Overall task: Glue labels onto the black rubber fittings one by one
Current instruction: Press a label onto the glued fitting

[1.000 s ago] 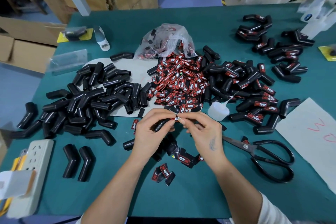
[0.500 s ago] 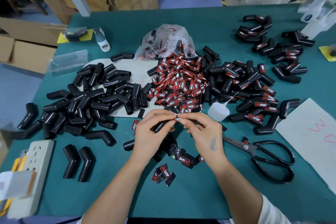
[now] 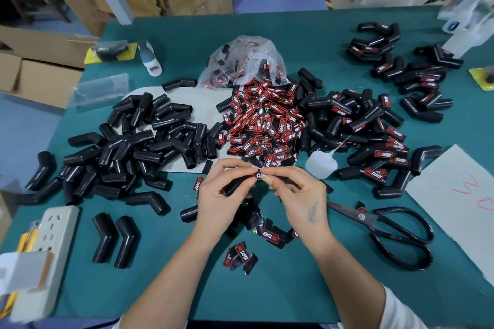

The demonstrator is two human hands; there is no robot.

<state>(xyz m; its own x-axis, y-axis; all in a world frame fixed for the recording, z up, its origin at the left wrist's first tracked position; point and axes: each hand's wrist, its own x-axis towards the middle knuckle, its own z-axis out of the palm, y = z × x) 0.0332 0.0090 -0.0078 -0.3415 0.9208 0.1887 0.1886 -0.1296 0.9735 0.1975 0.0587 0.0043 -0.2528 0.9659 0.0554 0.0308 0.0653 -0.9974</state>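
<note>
A green table (image 3: 307, 40), boxes stacked behind it, carried the whole job. On its left lay a big heap of bare fittings (image 3: 139, 147); to the right and far right, labelled fittings (image 3: 379, 141) piled up, seemingly fewer than the bare ones, so much was probably left. Loose labels (image 3: 264, 125), black with red edging and white lettering, spilled from a bag (image 3: 246, 59) in the middle, a glue bottle (image 3: 320, 165) just beside them. The left hand (image 3: 222, 195) gripped a black, ribbed fitting (image 3: 235, 185) while its fingers (image 3: 251, 181) and the right hand (image 3: 296, 195) pinched a label (image 3: 258, 175) at its end.
</note>
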